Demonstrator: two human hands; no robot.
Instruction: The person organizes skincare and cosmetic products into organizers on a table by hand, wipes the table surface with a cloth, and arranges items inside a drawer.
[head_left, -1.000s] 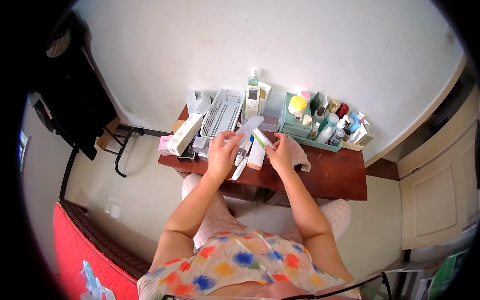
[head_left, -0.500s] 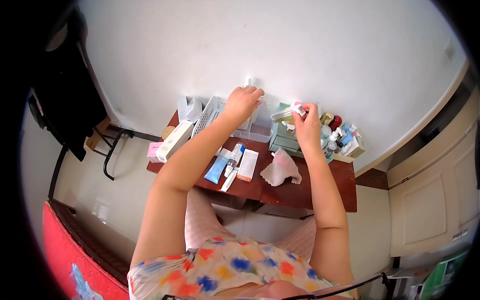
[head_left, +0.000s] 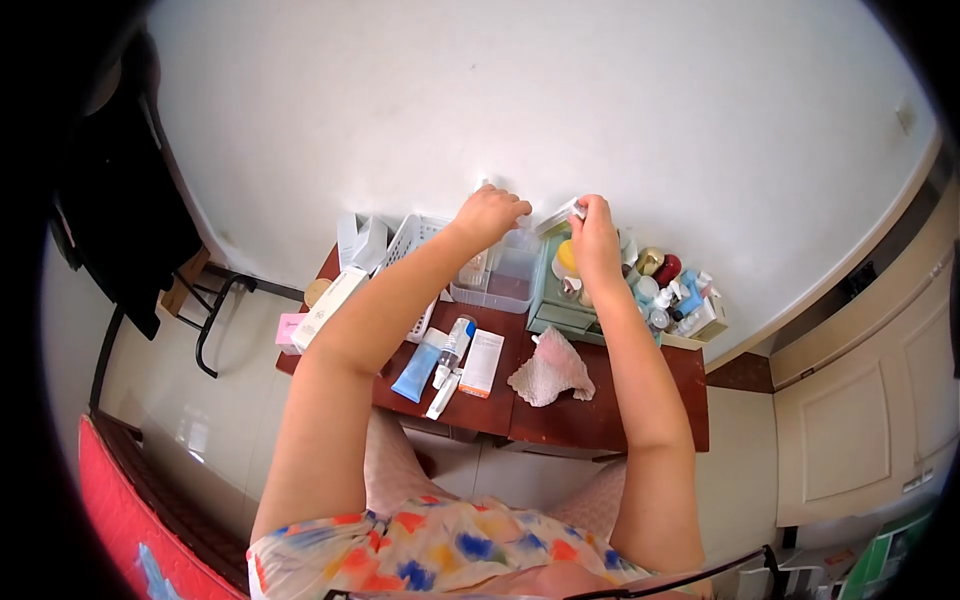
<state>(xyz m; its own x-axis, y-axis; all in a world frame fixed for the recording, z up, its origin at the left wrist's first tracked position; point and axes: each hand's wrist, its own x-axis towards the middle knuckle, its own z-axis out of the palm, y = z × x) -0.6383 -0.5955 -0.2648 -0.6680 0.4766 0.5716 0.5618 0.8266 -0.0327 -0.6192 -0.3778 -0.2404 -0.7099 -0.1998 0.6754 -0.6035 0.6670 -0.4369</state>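
My right hand is closed on one end of a slim whitish box, held tilted above the green organizer. Below this hand, a yellow-topped container stands at the organizer. My left hand hovers over the clear plastic bin, its fingers curled downward. What those fingers grip is hidden, though a white tip shows just behind them. On the table in front lie a blue tube, a clear pump bottle, a white and orange box and a pink cloth.
A white perforated basket stands left of the clear bin, with a long white box and a pink box at the table's left end. Several bottles crowd a cream holder on the right. Behind the table rises a white wall.
The view has shifted, so the table sits slightly lower. My right hand, with the slim box, has moved left and back toward the wall. My left hand stays over the clear bin.
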